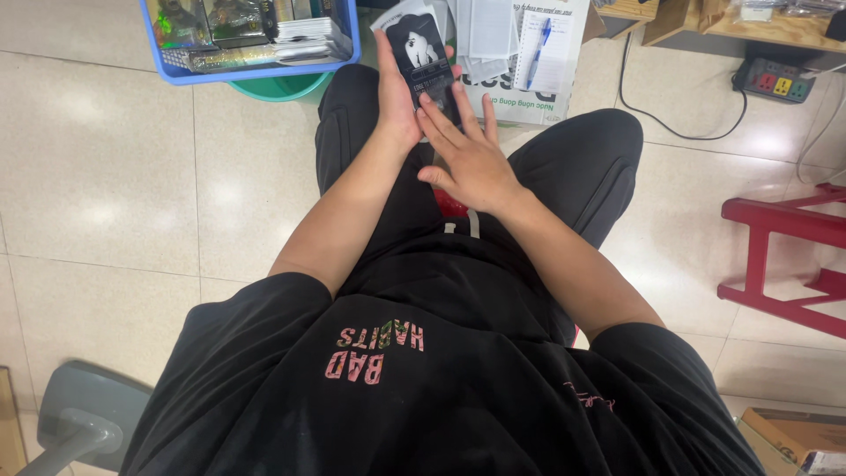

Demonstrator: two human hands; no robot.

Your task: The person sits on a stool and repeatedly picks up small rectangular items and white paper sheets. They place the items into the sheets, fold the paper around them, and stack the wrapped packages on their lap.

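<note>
Above the lap, a flat black-and-white packet [421, 55] is gripped along its left edge by the left hand [394, 92]. The right hand [469, 154] is laid open, fingers spread, against the packet's lower face. Just beyond, a blue basket [189, 74] and a cardboard box [529, 101] are seen.

Bright, even indoor light from overhead fills the scene. Soft glare patches shine on the pale floor tiles [106, 167] to the left of the left hand [394, 101], and fainter ones beyond the right hand [471, 159]. Shadows are weak and diffuse. The black clothing near the camera loses detail. Straight lines bow slightly toward the edges; focus is mostly sharp.
</note>
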